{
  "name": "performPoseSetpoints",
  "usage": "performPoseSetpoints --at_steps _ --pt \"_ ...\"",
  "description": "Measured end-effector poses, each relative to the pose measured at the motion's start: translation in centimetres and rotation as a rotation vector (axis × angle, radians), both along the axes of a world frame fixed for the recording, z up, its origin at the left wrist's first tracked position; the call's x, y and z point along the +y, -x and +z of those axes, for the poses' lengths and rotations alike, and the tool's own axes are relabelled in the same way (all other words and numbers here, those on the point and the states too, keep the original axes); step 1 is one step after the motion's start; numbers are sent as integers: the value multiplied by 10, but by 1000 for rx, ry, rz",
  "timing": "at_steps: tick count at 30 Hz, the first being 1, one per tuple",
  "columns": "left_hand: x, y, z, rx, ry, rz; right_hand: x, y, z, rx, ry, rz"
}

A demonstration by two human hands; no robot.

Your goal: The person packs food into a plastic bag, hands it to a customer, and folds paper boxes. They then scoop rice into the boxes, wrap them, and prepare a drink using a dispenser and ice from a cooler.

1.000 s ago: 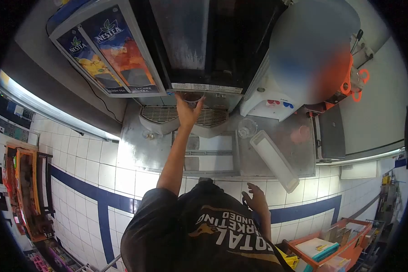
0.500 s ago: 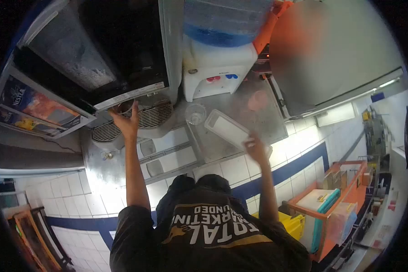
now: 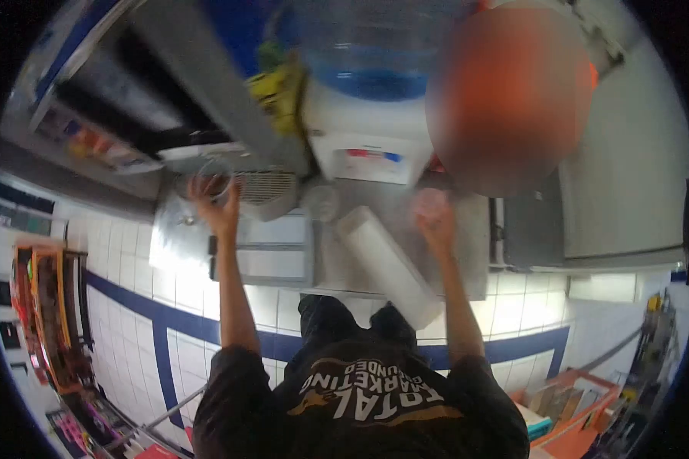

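Observation:
My left hand [image 3: 219,208] is closed around a clear cup [image 3: 217,180] in front of the drink dispenser's slotted drip tray [image 3: 265,191]. Something dark shows inside the cup, though blur hides the detail. On the right, my right hand [image 3: 436,223] has its fingers around a pink translucent cup [image 3: 432,202] on the metal counter [image 3: 467,229]. Between the hands stands another clear cup [image 3: 321,203]. Beside it lies a long white container [image 3: 386,264], slanting over the counter's front edge.
A white water dispenser [image 3: 367,153] with a large blue bottle [image 3: 375,65] stands behind the counter. A blurred orange shape [image 3: 513,92] is at the upper right. White lidded compartments [image 3: 272,246] sit at the counter's front. An orange cart [image 3: 578,405] stands lower right.
My right hand has left the white container's near end and moved up to the pink cup. My left hand has drawn the clear cup out from under the dispenser. The view has turned rightward.

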State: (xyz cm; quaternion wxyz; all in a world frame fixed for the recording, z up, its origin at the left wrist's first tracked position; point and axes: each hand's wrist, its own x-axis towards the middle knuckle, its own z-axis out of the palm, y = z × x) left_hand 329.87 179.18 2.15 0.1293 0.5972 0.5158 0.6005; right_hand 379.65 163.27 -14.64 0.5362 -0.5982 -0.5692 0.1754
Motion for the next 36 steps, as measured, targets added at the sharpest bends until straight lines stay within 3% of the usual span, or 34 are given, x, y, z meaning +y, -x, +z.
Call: performPoseSetpoints --at_steps 2,4,5,8,10,12,15,21,23,30,33,36 --pt "-31 -19 0 -223 44 -47 13 36 29 -25 51 68" --pt "-59 -39 4 -122 24 -2 13 57 29 104 118 13" --pt "-73 -53 7 -131 50 -13 10 57 36 26 125 18" --pt "-110 -90 18 171 108 79 9 38 51 -184 145 -45" --pt "-126 -125 25 -39 117 -144 18 -2 33 -300 142 -209" --pt "-141 -163 43 -127 229 -250 44 -47 70 937 250 -315" --pt "-142 -208 45 -120 240 -405 56 -91 103 1421 -103 95" --pt "-127 -310 77 101 149 -531 -28 -56 140 1333 129 -58" --pt "-122 -348 89 174 108 -549 -54 -54 118 1390 179 -8" --pt "-112 -461 61 198 80 -509 -93 -61 108 1386 351 47" --pt "-118 -487 44 192 144 -455 -103 -106 117 284 589 -54" --pt "-120 -503 28 349 145 -320 -97 -177 107 -532 572 -310"
